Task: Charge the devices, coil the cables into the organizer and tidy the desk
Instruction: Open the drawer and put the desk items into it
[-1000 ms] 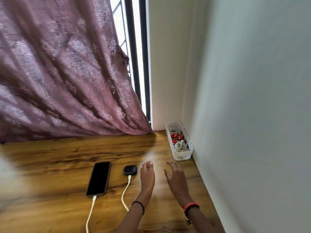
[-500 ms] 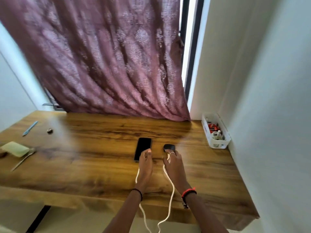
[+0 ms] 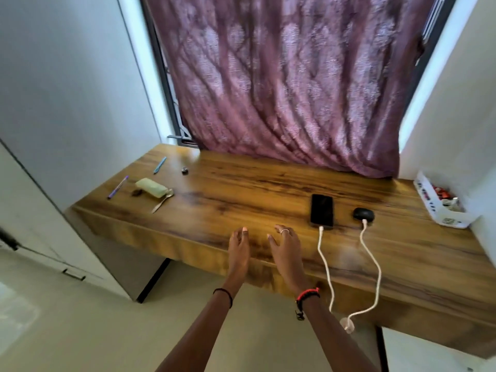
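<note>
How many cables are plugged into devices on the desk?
2. One cable runs into the phone; a second cable into the black case right of it. Both hang over the desk's edge. The organizer may hide more.

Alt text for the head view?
Open and empty, the left hand and right hand reach over the edge of a wooden desk. A phone and black earbud case lie plugged into white cables; organizer far right, pens far left.

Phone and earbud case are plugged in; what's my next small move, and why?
Probably move the left hand toward the spoon and purple pen at the desk's left end: the phone and earbud case have cables in, and that hand is empty.
</note>
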